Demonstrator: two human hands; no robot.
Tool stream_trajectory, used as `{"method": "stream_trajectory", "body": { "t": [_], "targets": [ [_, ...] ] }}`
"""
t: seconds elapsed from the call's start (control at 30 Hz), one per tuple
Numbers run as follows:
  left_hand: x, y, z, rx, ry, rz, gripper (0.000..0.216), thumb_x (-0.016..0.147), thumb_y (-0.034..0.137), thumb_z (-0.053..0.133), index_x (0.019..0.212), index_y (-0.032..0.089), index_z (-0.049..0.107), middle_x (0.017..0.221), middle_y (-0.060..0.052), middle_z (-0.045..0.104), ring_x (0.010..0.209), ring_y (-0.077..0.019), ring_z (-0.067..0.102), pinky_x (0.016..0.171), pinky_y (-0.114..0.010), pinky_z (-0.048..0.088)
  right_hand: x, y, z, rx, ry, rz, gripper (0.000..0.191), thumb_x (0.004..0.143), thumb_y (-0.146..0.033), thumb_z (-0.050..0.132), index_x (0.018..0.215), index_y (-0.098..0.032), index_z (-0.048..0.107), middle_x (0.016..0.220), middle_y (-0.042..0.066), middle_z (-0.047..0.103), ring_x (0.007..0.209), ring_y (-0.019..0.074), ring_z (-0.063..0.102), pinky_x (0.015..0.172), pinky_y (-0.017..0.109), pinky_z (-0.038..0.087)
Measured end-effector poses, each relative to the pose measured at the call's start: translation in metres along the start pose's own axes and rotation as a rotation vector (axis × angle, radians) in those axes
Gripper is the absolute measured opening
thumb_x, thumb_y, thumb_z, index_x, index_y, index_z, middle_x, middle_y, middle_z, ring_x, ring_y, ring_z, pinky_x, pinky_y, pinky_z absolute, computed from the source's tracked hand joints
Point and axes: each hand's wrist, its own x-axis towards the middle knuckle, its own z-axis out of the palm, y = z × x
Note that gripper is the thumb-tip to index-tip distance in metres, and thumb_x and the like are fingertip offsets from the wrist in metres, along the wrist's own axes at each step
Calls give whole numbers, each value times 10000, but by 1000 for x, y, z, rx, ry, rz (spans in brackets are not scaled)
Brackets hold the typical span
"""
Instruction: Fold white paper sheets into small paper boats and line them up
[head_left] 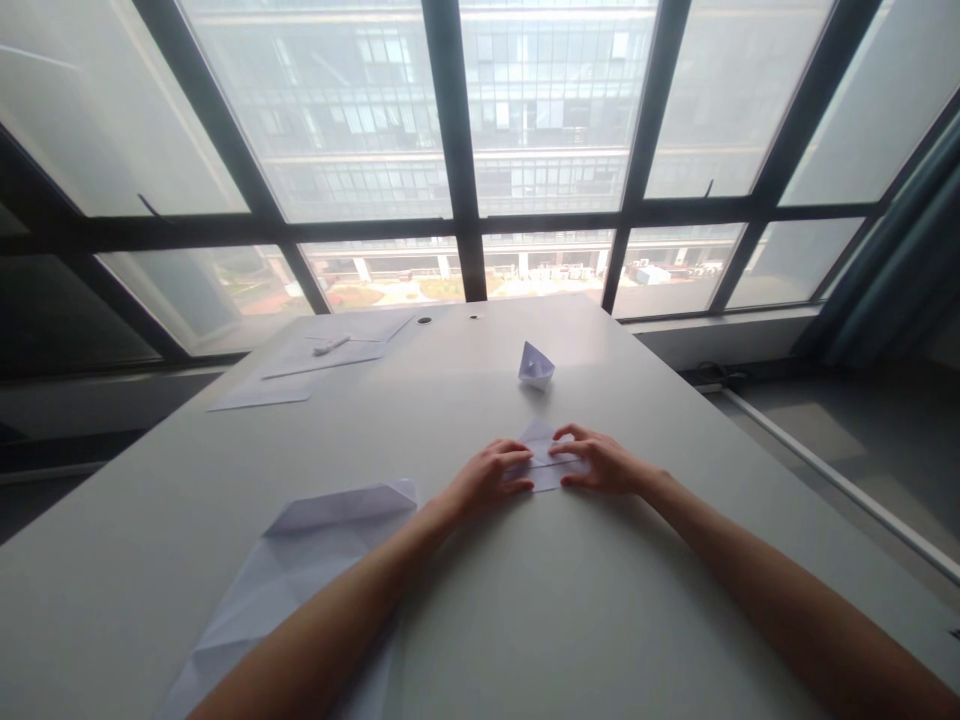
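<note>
Both hands press on the folded paper (540, 437) at mid-bench (450, 400). The left hand (486, 480) holds its left end and the right hand (602, 466) its right, fingers bent, tips flat on it, not pinching. The paper's long axis runs left to right between them. A paper boat (535, 366) stands just beyond.

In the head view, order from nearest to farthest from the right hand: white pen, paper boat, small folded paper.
1. small folded paper, touched by the right hand.
2. paper boat, just beyond, mid-table.
3. white pen, far left, on a sheet.
</note>
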Motion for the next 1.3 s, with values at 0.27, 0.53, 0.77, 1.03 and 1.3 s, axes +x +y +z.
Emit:
{"method": "stream_trajectory", "body": {
  "t": [0.27, 0.53, 0.77, 1.03, 1.3],
  "targets": [
    [0, -4, 4, 3, 20, -14, 403, 853, 319, 752, 1239, 233, 677, 1230, -98, 672, 1146, -275, 607, 1014, -402, 488, 0, 1, 2, -7, 5, 23, 448, 819, -378, 753, 1252, -307, 660, 1299, 62, 593, 999, 237, 653, 907, 363, 498],
    [-2, -2, 4, 19, 79, -30, 278, 910, 244, 659, 1183, 229, 710, 1147, -65, 711, 1050, -254, 653, 938, -363, 516, 3, -2, 8, -60, 132, -21, 324, 842, -322, 744, 1157, -262, 694, 1113, 70, 703, 1025, 258, 583, 917, 396, 454],
    [-3, 4, 0, 34, 196, -18, 202, 982, 254, 576, 1076, 260, 754, 1063, -35, 745, 956, -203, 685, 844, -311, 528, 5, -7, 5, -132, 237, -93, 180, 935, -188, 597, 1039, -258, 726, 1000, 58, 736, 974, 232, 580, 913, 402, 370],
    [-3, 8, -6, 143, 194, -8, 225, 999, 267, 553, 1051, 289, 771, 1081, -24, 745, 970, -194, 676, 833, -308, 530, 6, -7, 5, -246, 249, -148, 182, 964, -212, 588, 1006, -281, 751, 978, 49, 712, 916, 208, 573, 868, 384, 364],
    [-2, 5, -4, 161, 89, -65, 219, 983, 314, 576, 926, 281, 784, 1055, -5, 743, 1004, -197, 655, 890, -305, 506, 5, -10, 6, -165, 145, -69, 153, 957, -284, 613, 937, -277, 765, 1006, 52, 707, 932, 214, 592, 870, 380, 393]
  ]
}}
